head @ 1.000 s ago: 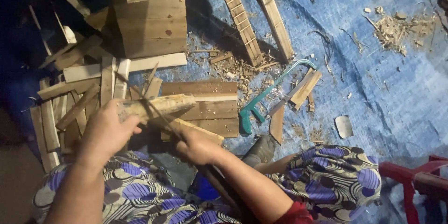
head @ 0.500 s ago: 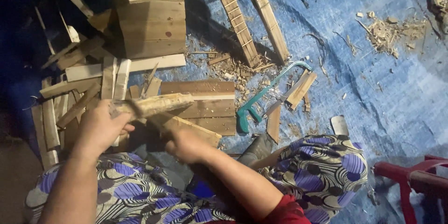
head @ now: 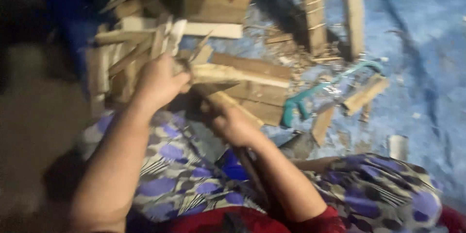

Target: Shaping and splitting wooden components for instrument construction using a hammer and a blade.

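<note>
Two hands work a stick of wood over a pile of offcuts.

The left hand (head: pixel 160 82) is closed around one end of a pale wooden stick (head: pixel 233 73), which lies nearly level just above the stacked planks (head: pixel 257 97). The right hand (head: pixel 233 125) is curled tight around a handle (head: pixel 250 165), though blur hides what tool it is. A teal-handled saw (head: pixel 325 92) lies on the blue tarp (head: pixel 417 68) to the right, among scraps. A purple patterned cloth (head: pixel 184 165) covers the lap.
</note>
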